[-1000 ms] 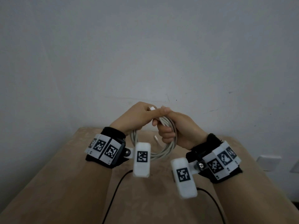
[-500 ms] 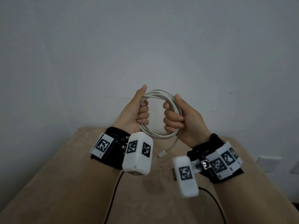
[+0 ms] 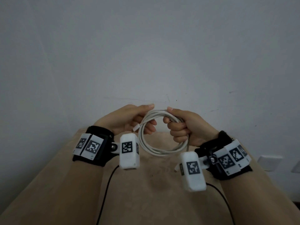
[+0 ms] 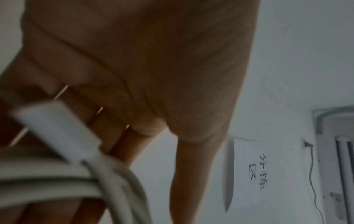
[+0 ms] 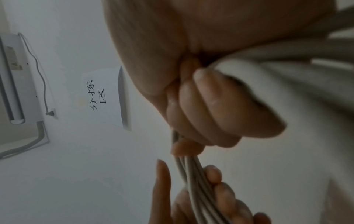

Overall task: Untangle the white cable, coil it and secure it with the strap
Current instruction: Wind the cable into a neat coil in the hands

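1. My right hand [image 3: 186,125] has its fingers clenched round the white cable [image 3: 155,150], centre frame, so the loops stay bundled.
2. My left hand [image 3: 129,120] pinches the coil's top, steadying it for strapping.

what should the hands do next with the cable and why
Probably tuck the loose plug end into the coil. The cable already forms a round bundle, gripped on one side by the right hand and held at the top by the left hand, but that plug sticks out by the left fingers. No strap is visible, so tidying that end seems the step before tying.
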The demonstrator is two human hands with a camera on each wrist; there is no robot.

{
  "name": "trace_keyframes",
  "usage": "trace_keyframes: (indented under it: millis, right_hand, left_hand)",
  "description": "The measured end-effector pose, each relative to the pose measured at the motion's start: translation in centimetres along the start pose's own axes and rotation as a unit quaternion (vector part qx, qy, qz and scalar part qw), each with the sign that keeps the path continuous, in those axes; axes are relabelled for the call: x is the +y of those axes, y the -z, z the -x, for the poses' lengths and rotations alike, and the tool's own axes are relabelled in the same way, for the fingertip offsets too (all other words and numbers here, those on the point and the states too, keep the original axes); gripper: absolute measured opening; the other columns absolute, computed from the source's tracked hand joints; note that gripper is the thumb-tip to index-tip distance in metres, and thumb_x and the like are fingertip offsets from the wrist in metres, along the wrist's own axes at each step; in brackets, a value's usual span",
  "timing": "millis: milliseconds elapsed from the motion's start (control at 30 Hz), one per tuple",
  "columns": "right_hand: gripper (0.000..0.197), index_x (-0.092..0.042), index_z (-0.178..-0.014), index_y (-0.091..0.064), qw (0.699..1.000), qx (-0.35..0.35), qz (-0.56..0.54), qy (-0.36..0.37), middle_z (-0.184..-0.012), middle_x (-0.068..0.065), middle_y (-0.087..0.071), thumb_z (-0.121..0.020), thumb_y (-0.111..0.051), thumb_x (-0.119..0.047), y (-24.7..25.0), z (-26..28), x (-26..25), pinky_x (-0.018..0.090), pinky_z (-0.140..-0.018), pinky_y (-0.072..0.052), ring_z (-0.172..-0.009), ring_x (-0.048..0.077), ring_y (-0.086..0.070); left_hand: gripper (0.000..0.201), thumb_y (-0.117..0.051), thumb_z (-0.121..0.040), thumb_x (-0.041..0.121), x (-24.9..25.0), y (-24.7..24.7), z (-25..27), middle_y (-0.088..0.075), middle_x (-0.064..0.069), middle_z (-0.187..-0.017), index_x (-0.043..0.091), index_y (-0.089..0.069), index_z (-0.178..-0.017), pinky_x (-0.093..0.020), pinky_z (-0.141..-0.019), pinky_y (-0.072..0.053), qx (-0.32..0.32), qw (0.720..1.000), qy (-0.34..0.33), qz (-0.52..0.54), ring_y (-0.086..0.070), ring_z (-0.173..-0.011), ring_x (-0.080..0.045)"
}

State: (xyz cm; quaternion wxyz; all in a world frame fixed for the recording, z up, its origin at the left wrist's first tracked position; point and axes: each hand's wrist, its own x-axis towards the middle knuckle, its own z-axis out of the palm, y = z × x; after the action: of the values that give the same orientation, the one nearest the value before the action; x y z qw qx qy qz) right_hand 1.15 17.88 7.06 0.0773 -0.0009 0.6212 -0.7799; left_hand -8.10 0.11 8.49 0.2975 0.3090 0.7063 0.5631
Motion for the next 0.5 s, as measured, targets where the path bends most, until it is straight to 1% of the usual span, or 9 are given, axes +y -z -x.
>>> trace_keyframes:
  millis: [67,133,200,233,300,367,400,467,500]
  right_hand:
    - [0.044,-0.011,-0.070,-0.050,1.000,-0.009,0.021,-0.009,-0.040,-0.011,-0.023,-0.099,-0.034,-0.039,-0.3,0.0,0.1,0.014,-0.030,-0.019,-0.030,0.003,-0.017]
    - [0.046,-0.011,-0.067,-0.052,1.000,-0.014,0.026,-0.006,-0.039,-0.010,-0.023,-0.099,-0.035,-0.040,-0.5,-0.1,0.2,0.014,-0.030,-0.019,-0.030,0.002,-0.017]
    - [0.046,-0.011,-0.069,-0.055,1.000,0.002,0.021,0.010,-0.039,-0.009,-0.027,-0.099,-0.036,-0.041,-0.5,-0.2,0.2,0.016,-0.031,-0.022,-0.031,0.003,-0.020]
    - [0.046,-0.009,-0.072,-0.056,1.000,0.015,0.016,0.022,-0.041,-0.006,-0.031,-0.098,-0.037,-0.041,-0.5,-0.2,0.2,0.017,-0.032,-0.026,-0.032,0.005,-0.024]
    - [0.047,-0.005,-0.079,-0.062,0.998,0.037,0.007,0.055,-0.048,0.000,-0.046,-0.098,-0.038,-0.041,-0.2,-0.2,0.1,0.021,-0.039,-0.038,-0.038,0.010,-0.039]
    - [0.048,-0.001,-0.088,-0.067,0.995,0.046,0.002,0.087,-0.063,0.008,-0.063,-0.097,-0.040,-0.040,0.2,0.1,-0.1,0.026,-0.052,-0.051,-0.050,0.016,-0.056]
    - [0.047,0.000,-0.091,-0.068,0.994,0.051,0.008,0.100,-0.073,0.011,-0.068,-0.097,-0.041,-0.038,0.5,0.3,-0.2,0.028,-0.059,-0.055,-0.059,0.018,-0.063]
    - [0.042,0.000,-0.097,-0.069,0.990,0.069,0.042,0.118,-0.088,0.013,-0.072,-0.097,-0.043,-0.033,0.9,0.7,-0.5,0.030,-0.068,-0.057,-0.076,0.020,-0.068]
    - [0.038,-0.001,-0.099,-0.069,0.987,0.080,0.058,0.126,-0.090,0.012,-0.072,-0.097,-0.045,-0.030,1.0,0.8,-0.5,0.029,-0.068,-0.057,-0.080,0.019,-0.069]
  left_hand:
    - [0.038,-0.067,-0.076,0.043,-0.1,-0.8,-0.1,-0.065,-0.010,-0.059,0.005,-0.069,-0.073,-0.025,-0.057,-0.054,-0.034,0.999,-0.007,-0.031,-0.062,-0.052,-0.017]
    - [0.031,-0.071,-0.075,0.039,-0.1,-1.7,-0.3,-0.047,0.000,-0.046,0.010,-0.063,-0.068,-0.019,-0.045,-0.040,-0.061,0.998,-0.001,-0.019,-0.043,-0.039,-0.010]
    - [0.029,-0.070,-0.070,0.040,0.0,-2.1,-0.5,-0.032,0.007,-0.044,0.014,-0.060,-0.068,-0.015,-0.037,-0.026,-0.055,0.998,0.001,-0.002,-0.026,-0.036,-0.005]
    - [0.028,-0.070,-0.069,0.040,0.1,-2.1,-0.6,-0.029,0.008,-0.043,0.014,-0.059,-0.067,-0.014,-0.035,-0.021,-0.041,0.999,-0.004,0.006,-0.022,-0.036,-0.004]
    - [0.026,-0.069,-0.071,0.036,0.3,-1.9,-0.9,-0.027,0.009,-0.043,0.017,-0.055,-0.061,-0.015,-0.034,-0.014,0.002,0.999,-0.029,0.039,-0.019,-0.035,-0.003]
    - [0.031,-0.069,-0.075,0.029,0.3,-1.3,-1.0,-0.025,0.009,-0.042,0.021,-0.049,-0.053,-0.016,-0.035,-0.010,0.040,0.993,-0.052,0.099,-0.018,-0.033,-0.003]
    - [0.032,-0.068,-0.075,0.028,0.4,-0.9,-1.1,-0.024,0.009,-0.042,0.022,-0.047,-0.052,-0.016,-0.034,-0.010,0.048,0.988,-0.055,0.133,-0.018,-0.032,-0.003]
    - [0.032,-0.066,-0.074,0.029,0.5,-0.2,-1.0,-0.024,0.009,-0.040,0.021,-0.043,-0.052,-0.015,-0.031,-0.011,0.050,0.979,-0.045,0.194,-0.019,-0.030,-0.002]
    - [0.034,-0.065,-0.075,0.029,0.6,0.1,-0.9,-0.024,0.009,-0.040,0.021,-0.042,-0.050,-0.014,-0.029,-0.012,0.050,0.974,-0.037,0.216,-0.019,-0.029,-0.002]
